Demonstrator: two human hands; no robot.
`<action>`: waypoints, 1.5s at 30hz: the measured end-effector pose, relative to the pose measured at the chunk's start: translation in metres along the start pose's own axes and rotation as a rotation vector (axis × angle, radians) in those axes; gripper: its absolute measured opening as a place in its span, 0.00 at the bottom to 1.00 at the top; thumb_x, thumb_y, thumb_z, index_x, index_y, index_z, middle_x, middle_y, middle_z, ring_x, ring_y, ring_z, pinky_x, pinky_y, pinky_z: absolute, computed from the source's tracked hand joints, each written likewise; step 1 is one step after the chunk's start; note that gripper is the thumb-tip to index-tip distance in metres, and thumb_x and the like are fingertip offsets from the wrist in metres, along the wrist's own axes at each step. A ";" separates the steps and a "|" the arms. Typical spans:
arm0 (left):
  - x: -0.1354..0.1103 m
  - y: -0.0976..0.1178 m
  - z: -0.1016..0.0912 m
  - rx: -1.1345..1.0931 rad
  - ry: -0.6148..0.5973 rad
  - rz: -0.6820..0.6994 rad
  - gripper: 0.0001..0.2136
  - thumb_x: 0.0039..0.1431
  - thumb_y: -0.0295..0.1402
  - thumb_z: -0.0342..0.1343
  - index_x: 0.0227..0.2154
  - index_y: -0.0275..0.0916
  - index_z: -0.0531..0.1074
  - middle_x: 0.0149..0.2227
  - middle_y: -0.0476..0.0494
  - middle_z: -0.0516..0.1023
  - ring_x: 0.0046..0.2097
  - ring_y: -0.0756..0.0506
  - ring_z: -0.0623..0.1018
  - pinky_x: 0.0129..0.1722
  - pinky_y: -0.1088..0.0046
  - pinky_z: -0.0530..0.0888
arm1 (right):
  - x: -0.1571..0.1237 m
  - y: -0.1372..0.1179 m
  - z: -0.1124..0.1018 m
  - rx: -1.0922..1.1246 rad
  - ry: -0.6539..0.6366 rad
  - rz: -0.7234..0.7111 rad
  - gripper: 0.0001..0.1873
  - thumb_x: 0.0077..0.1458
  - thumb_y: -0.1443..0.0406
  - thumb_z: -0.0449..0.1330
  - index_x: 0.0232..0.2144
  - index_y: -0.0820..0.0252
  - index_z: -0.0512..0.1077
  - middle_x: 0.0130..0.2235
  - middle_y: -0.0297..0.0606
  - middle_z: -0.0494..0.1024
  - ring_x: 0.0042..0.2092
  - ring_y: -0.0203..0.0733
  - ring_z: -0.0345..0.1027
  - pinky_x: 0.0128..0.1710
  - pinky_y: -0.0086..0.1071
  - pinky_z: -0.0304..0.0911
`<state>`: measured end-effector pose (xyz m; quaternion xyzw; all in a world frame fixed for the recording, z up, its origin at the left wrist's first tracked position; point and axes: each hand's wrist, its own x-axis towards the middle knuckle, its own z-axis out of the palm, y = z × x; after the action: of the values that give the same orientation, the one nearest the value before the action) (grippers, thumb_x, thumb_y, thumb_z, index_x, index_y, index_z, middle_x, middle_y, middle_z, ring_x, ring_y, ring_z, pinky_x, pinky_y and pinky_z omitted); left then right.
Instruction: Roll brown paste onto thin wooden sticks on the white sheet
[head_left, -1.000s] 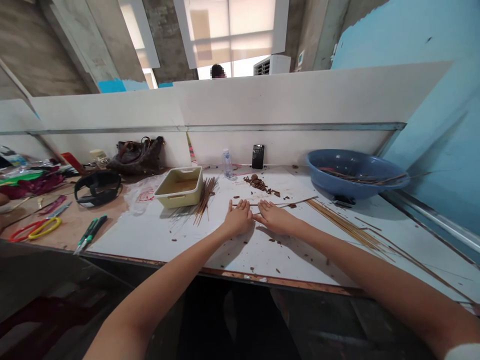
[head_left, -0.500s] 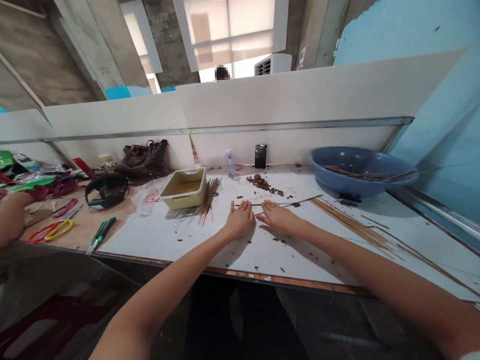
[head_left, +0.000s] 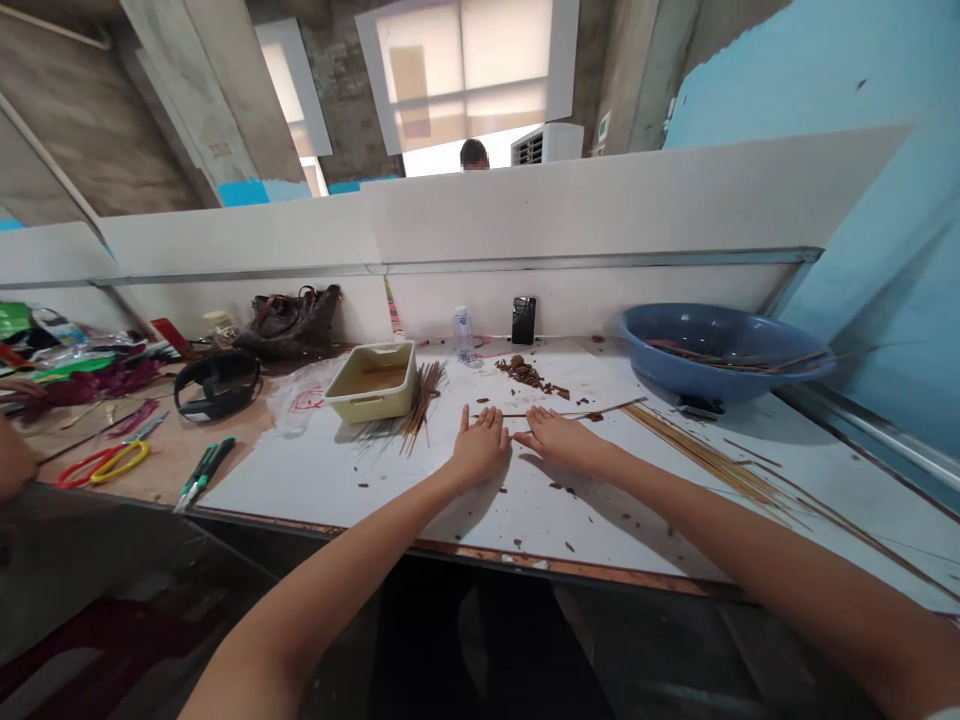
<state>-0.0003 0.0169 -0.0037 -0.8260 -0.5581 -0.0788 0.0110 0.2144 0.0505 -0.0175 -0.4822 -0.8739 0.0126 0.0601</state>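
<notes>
White bench (head_left: 315, 470) under both palms: the left hand (head_left: 480, 447) and right hand (head_left: 559, 442) lie flat, fingers (head_left: 484, 418) spread, pinching nothing, just beside a thin stick (head_left: 592, 411).

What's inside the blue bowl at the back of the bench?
The blue bowl holds thin brown sticks; its near rim hides the bottom and anything lying low.

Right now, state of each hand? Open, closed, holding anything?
Left hand: open, palm down, holding nothing.
Right hand: open, palm down, holding nothing.
</notes>
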 end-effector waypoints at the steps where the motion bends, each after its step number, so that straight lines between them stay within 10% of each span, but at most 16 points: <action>1: 0.003 0.000 -0.002 -0.003 -0.008 -0.010 0.30 0.80 0.37 0.35 0.77 0.30 0.61 0.78 0.27 0.63 0.80 0.36 0.62 0.81 0.41 0.40 | 0.004 0.000 -0.004 0.001 -0.014 0.015 0.42 0.78 0.43 0.45 0.76 0.69 0.64 0.75 0.65 0.66 0.77 0.65 0.60 0.77 0.57 0.56; 17: 0.005 0.006 -0.015 -0.083 -0.074 -0.211 0.31 0.79 0.42 0.36 0.79 0.40 0.59 0.81 0.43 0.56 0.82 0.20 0.36 0.75 0.21 0.34 | 0.010 0.001 -0.009 -0.046 -0.031 0.025 0.43 0.79 0.44 0.42 0.75 0.71 0.65 0.75 0.66 0.66 0.77 0.65 0.60 0.76 0.56 0.57; 45: 0.000 -0.004 -0.028 -0.052 -0.167 -0.227 0.32 0.77 0.37 0.36 0.80 0.38 0.58 0.82 0.43 0.55 0.83 0.24 0.42 0.76 0.21 0.37 | 0.004 0.003 -0.013 -0.041 -0.069 0.013 0.47 0.78 0.42 0.40 0.76 0.76 0.62 0.75 0.69 0.64 0.78 0.65 0.58 0.77 0.56 0.54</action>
<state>-0.0068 0.0156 0.0239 -0.7613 -0.6445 -0.0252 -0.0659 0.2159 0.0550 -0.0047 -0.4884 -0.8723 0.0115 0.0201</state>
